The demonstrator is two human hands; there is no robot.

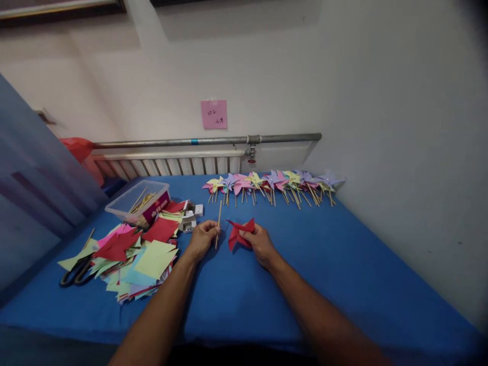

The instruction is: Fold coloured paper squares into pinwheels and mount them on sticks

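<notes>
A thin stick (220,211) is pinched upright-leaning between the thumb and fingers of the left hand (204,240); a red paper pinwheel (235,237) is grasped, just right of the stick and apart from it, by the thumb and fingers of the right hand (262,244). Both are held near the blue cloth (305,284).

The left fingers are closely flanked on their left by small boxes (199,210) and a heap of coloured paper (156,259), by which the space beside the left forearm is crowded. Farther left and beyond, a clear plastic box (125,215) is placed; scissors (83,274) are set at the heap's far left edge. Beyond both sets of fingers, finished pinwheels (272,178) are lined up near the wall, with a radiator (171,165) and a pipe (160,144) behind, and a pink note (214,115) taped above.

The scissors' blades are covered by paper; the held pinwheel's middle is partly hidden by the right thumb, and the small boxes' contents are too small to be made out.

One stick and one pinwheel are held; one plastic box, one note and one pair of scissors are counted. The lined-up pinwheels overlap too much to be counted, as do the papers.
</notes>
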